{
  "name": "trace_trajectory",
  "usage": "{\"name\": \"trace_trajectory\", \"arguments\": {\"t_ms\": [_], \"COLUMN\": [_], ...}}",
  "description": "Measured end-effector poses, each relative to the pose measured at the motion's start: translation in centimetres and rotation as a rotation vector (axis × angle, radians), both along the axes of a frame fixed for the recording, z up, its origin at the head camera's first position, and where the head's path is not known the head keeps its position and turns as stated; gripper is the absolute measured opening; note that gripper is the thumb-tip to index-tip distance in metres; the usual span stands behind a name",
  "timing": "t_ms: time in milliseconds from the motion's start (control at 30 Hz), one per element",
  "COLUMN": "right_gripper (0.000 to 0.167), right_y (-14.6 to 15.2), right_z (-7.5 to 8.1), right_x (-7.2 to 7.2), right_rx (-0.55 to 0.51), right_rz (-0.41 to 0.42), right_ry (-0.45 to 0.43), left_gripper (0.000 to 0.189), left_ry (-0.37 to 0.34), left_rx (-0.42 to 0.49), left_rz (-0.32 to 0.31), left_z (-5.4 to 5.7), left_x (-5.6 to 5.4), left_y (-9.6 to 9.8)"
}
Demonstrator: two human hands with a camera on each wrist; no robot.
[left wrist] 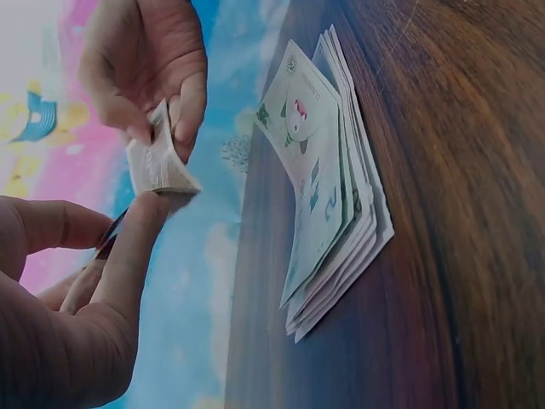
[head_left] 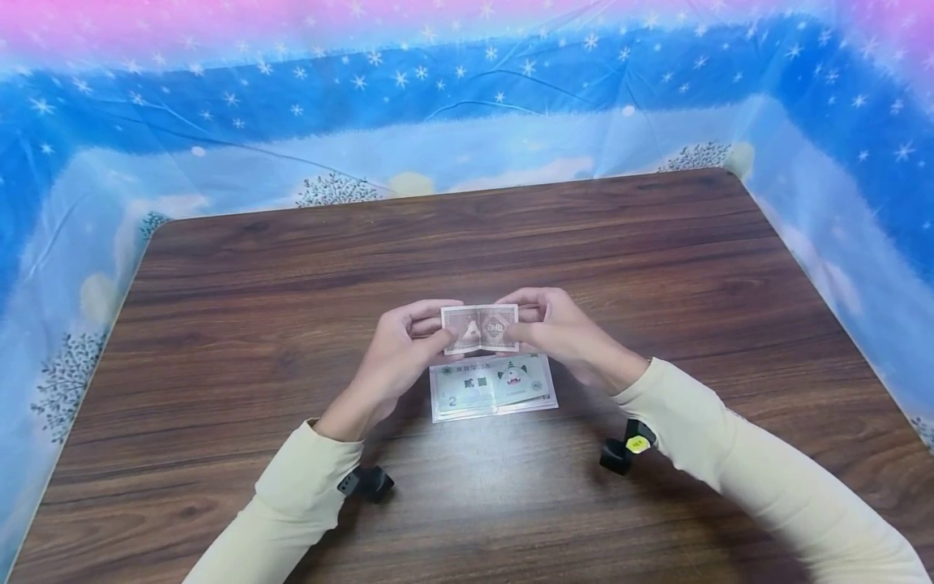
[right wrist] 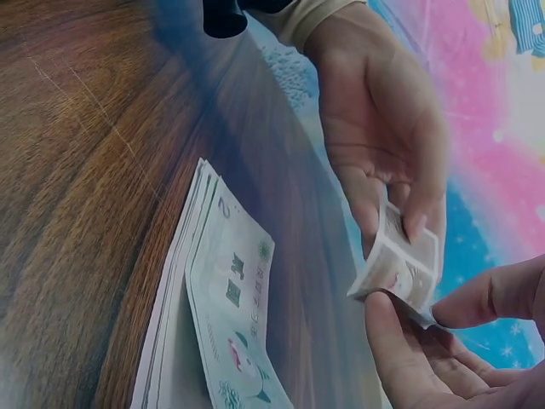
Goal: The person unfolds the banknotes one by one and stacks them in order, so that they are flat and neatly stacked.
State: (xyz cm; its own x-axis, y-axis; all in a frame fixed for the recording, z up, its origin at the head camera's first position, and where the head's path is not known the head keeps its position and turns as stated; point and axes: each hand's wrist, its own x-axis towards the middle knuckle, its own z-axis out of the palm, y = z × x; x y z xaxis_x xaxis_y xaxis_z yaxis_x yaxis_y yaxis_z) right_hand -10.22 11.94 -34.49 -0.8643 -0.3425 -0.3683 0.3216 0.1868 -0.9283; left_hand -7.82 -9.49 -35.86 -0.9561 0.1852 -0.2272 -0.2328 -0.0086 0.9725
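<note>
Between both hands is a small brownish paper banknote [head_left: 479, 330] with a white triangular shape on its face and a crease down its middle. My left hand [head_left: 394, 349] pinches its left end, thumb on the near face and fingers behind. At the right end, my right hand [head_left: 565, 332] pinches it the same way. Seen from the left wrist, the note [left wrist: 162, 166] bends along that crease. Just below the hands, a stack of play banknotes [head_left: 494, 389] lies on the table, its top note greenish with a cartoon face. From the right wrist, the stack [right wrist: 234, 294] shows several curled layers.
The dark wood-grain table [head_left: 292, 284] reaches out on all sides of the stack. A blue and pink snowflake-patterned cloth [head_left: 467, 89] hangs behind and beside it. Black camera mounts [head_left: 616, 456] are strapped at both wrists, over cream sleeves.
</note>
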Motion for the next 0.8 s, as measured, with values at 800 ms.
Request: {"name": "trace_trajectory", "arguments": {"t_ms": [800], "right_gripper": [0.022], "right_y": [2.1], "right_z": [-2.5], "right_x": [1.0], "right_rx": [0.248], "right_rz": [0.168], "right_ry": [0.209], "left_gripper": [0.033], "left_ry": [0.132], "left_rx": [-0.461], "left_rz": [-0.234], "left_z": [-1.2], "left_x": [1.4], "left_y": [-1.2]}}
